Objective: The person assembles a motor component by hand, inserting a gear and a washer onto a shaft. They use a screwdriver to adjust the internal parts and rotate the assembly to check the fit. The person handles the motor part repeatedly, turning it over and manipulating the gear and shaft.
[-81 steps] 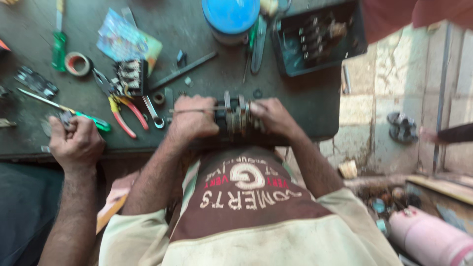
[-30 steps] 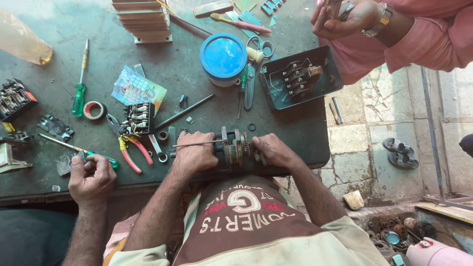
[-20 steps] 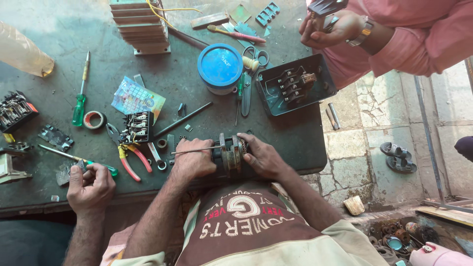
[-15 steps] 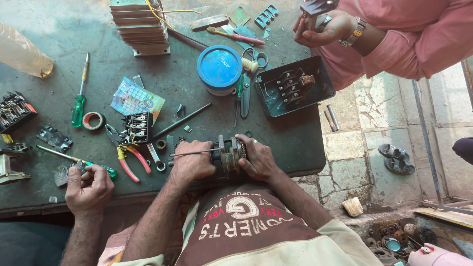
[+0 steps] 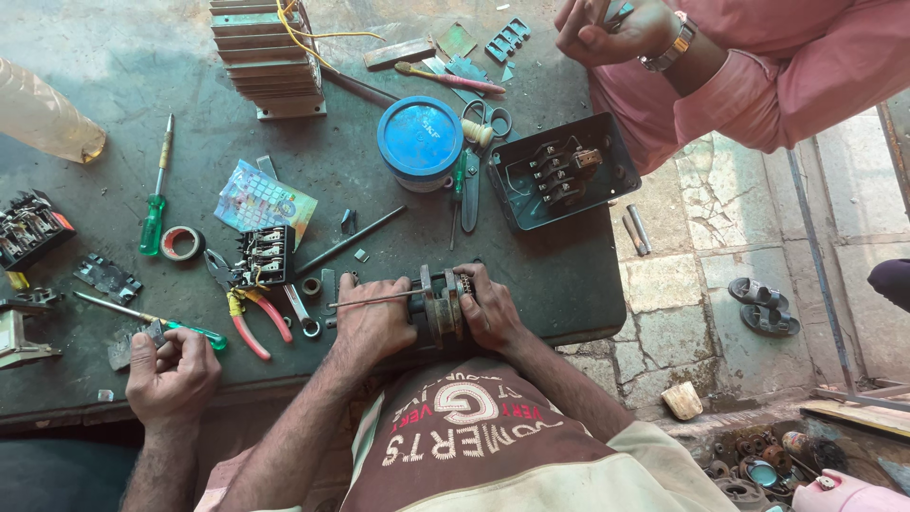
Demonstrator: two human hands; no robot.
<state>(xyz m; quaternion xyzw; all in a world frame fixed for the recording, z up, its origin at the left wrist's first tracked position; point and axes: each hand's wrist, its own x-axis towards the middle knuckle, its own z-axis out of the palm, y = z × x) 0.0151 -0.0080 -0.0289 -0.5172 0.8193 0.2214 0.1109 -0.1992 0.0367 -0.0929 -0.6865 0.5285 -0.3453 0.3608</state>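
We grip a motor core (image 5: 438, 305) at the bench's (image 5: 569, 275) near edge, left hand (image 5: 372, 322) and right hand (image 5: 488, 305) clasped round its ends, axis along that edge, blue round tin (image 5: 420, 140) mid-bench, colourful flat packet (image 5: 258, 199) to its left.

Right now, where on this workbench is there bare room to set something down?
Bare patches: the bench top between the plastic bottle and the finned heat sink, and below the open switch box, right of the right hand. Crowded: around the pliers, contact block and blue tin.
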